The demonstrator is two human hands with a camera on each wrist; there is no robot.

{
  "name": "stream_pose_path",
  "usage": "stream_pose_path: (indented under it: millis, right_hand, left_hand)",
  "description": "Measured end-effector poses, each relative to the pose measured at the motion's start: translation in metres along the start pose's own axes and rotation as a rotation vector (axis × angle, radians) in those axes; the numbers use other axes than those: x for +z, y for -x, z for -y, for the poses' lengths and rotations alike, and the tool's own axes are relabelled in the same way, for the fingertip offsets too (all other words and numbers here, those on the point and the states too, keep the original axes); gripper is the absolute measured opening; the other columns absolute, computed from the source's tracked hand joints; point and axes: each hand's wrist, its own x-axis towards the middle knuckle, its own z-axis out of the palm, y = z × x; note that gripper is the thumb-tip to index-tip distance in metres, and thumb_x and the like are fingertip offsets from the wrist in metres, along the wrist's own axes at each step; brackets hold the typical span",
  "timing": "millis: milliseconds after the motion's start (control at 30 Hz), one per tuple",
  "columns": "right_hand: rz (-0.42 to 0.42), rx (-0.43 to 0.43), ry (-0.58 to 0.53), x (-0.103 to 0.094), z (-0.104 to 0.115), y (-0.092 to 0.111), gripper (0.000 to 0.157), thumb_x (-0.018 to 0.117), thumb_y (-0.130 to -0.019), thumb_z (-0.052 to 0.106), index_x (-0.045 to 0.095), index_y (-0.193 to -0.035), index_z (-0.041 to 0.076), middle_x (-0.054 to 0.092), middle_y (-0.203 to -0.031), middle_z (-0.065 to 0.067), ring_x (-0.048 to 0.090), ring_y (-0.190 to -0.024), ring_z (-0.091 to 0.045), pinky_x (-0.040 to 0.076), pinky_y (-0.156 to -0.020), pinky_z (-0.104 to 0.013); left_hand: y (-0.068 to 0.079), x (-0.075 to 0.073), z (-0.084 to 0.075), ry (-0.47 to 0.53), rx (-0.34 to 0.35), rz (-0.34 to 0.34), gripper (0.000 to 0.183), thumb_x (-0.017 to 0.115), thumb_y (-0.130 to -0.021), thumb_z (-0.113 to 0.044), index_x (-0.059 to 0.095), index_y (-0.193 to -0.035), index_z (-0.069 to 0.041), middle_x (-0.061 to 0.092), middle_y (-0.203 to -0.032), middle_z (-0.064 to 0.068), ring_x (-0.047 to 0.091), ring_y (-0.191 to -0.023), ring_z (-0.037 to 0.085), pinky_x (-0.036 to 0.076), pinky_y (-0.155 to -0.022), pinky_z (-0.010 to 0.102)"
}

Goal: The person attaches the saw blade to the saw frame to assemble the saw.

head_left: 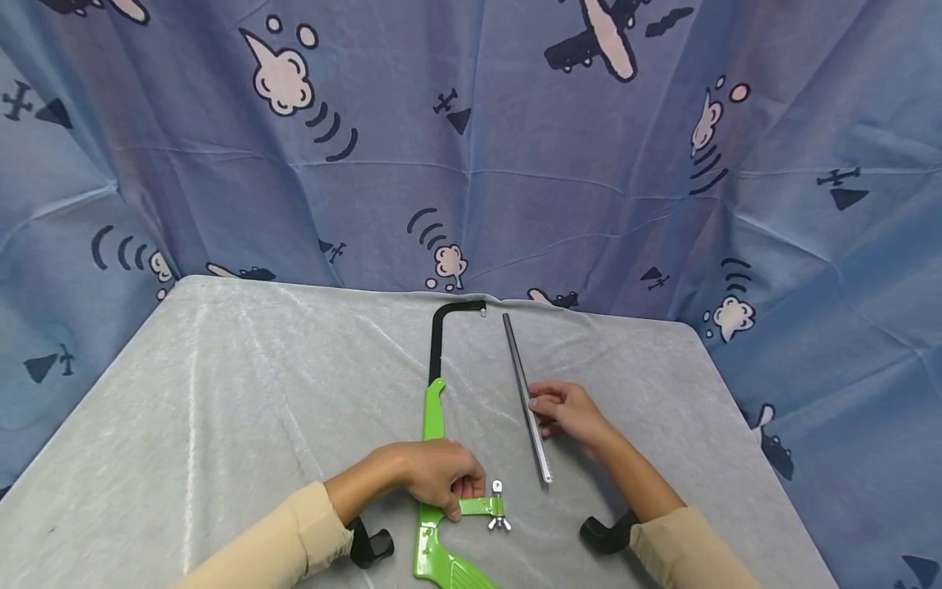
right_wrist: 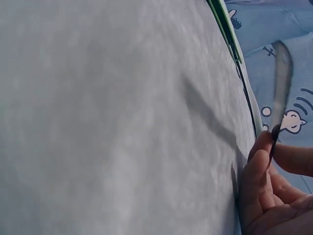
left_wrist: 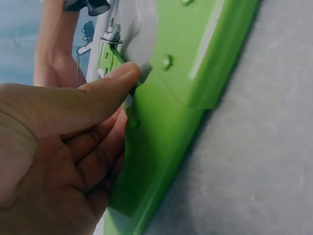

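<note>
A hacksaw frame point(head_left: 434, 415) with a green handle and a black bent bar lies on the table. My left hand point(head_left: 440, 474) grips the frame's green part by its short side arm, thumb on the near side. At the end of that arm sits a metal wing nut point(head_left: 499, 523) with a blade pin above it. To the right of the frame, my right hand point(head_left: 570, 415) pinches a thin grey hacksaw blade point(head_left: 519, 372) between thumb and fingers. The blade is apart from the frame; in the right wrist view the raised blade point(right_wrist: 281, 83) casts a shadow on the cloth.
A pale grey cloth covers the table point(head_left: 243, 409). Behind it hangs a blue curtain point(head_left: 383, 164) printed with planes and clouds. Black wrist mounts point(head_left: 371, 546) stick out beside both beige sleeves.
</note>
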Motion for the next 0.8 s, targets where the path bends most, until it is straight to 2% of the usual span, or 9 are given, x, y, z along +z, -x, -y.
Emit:
stream_pose_path:
  millis: [333,800]
  right_hand:
    - [0.045,-0.015,-0.105,0.010,0.002,-0.003,0.043,0.058,-0.087,0.006,0.046,-0.125,-0.009,0.062,-0.087,-0.007,0.053,-0.065,-0.011,0.049,-0.055,-0.024]
    - [0.049,-0.034,-0.105,0.022,0.011,-0.007,0.040,0.060,-0.087,0.007,0.048,-0.123,-0.008,0.061,-0.083,-0.005,0.053,-0.064,-0.011,0.048,-0.054,-0.025]
  left_hand:
    - [-0.003,-0.001,0.004,0.042,0.005,0.032,0.024,0.078,-0.069,-0.011,0.060,-0.083,-0.018,0.053,-0.069,-0.012,0.049,-0.063,-0.002,0.043,-0.061,0.014]
    - [-0.006,0.000,0.007,0.120,-0.005,0.053,0.025,0.078,-0.068,-0.007,0.060,-0.083,-0.016,0.054,-0.069,-0.010,0.050,-0.064,-0.002,0.044,-0.062,0.014]
